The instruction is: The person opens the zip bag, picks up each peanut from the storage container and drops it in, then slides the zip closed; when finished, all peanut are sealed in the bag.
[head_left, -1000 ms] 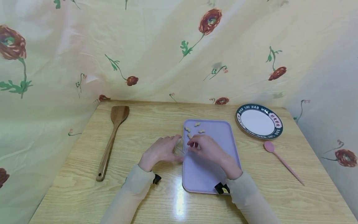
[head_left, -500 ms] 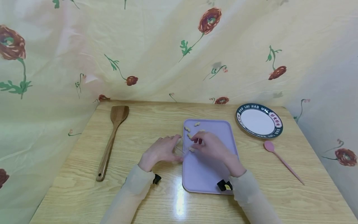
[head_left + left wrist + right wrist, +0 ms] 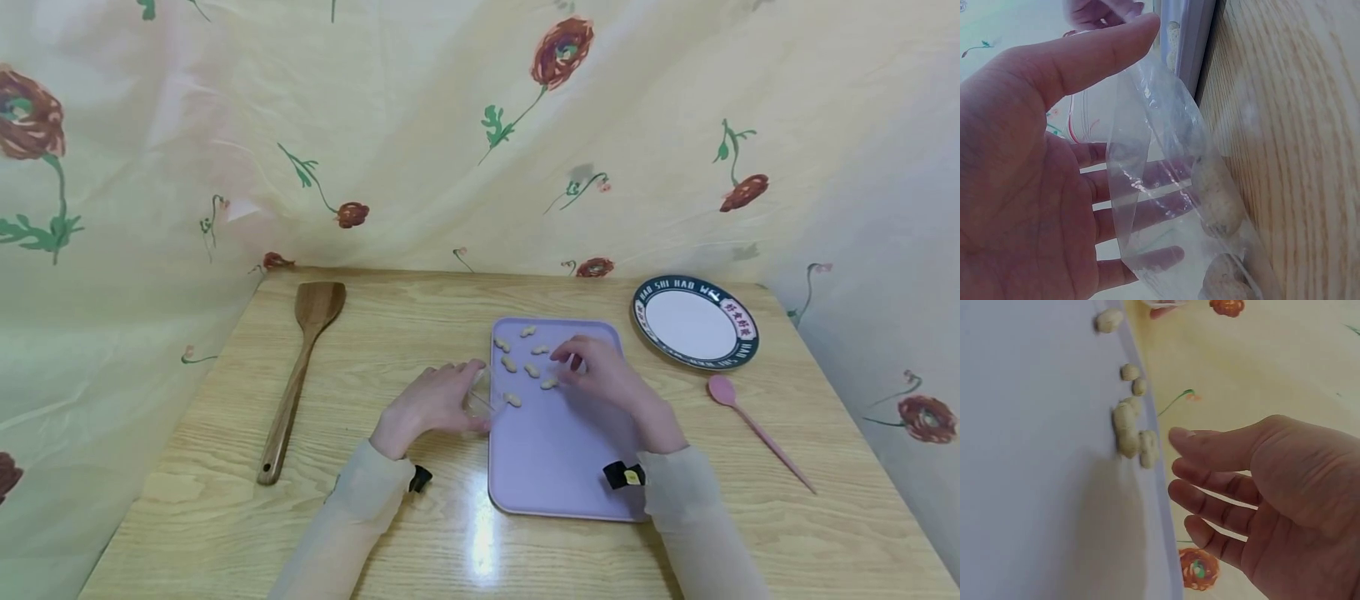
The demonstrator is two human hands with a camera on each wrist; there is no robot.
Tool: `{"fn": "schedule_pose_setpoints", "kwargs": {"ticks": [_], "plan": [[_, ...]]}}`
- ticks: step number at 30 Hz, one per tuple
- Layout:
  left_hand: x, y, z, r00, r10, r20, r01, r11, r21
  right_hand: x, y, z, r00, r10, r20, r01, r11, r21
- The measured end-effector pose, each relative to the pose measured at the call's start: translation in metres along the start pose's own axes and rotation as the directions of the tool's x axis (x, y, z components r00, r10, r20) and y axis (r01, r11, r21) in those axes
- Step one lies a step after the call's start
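- On my feed, the left hand has its thumb and fingers spread wide around a clear bag, the straight fingers showing through the film. I can't judge how firmly they bear on it.
- The right hand sits above the lilac tray with its fingers loosely bent and a gap between thumb and fingertips; I see nothing pinched there.
- I find the peanuts in two places: at least two lie in the bag, down by the tabletop, and seven are scattered on the far left part of the tray. The right hand is close to one of them, apparently without touching it.
- My main worry is the bag: the film looks thin and slack, so if the left hand relaxed, I'd expect it to fold in or slide off the tray's left edge.
- Should it tip that way, the peanuts inside could spill onto the wood rather than the tray.
- A low sweep of the right hand might roll the scattered peanuts, since their rounded shells offer little to stop them.
- I'd also watch the black wrist piece at the right cuff; dropped lower, it could catch the tray and jolt everything on it.
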State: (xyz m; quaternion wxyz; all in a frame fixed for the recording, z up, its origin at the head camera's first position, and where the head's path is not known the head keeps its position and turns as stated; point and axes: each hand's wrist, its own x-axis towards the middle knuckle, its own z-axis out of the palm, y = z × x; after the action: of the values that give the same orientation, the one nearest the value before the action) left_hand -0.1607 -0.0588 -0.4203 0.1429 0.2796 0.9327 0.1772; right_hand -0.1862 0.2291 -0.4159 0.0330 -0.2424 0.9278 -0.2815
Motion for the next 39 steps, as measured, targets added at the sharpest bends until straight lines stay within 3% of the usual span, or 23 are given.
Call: {"fn": "schedule_pose_setpoints", "kwargs": {"ticks": [11,29,39], "plan": [[-0.001,0.000,-0.001,1.000,-0.004,0.007,0.004,1.000,-0.012,0.004,0.004,0.018,0.991,0.062,0.119,-0.060,0.998,-0.026],[-0.003,0.002,-0.002,1.000,-0.009,0.005,0.009,0.999,-0.031,0.002,0.000,0.018,0.988,0.079,0.133,-0.077,0.997,-0.019],[-0.004,0.002,-0.004,1.000,-0.008,0.004,0.008,1.000,-0.001,0.003,-0.013,0.006,0.997,0.044,0.067,-0.040,0.998,-0.048]]}}
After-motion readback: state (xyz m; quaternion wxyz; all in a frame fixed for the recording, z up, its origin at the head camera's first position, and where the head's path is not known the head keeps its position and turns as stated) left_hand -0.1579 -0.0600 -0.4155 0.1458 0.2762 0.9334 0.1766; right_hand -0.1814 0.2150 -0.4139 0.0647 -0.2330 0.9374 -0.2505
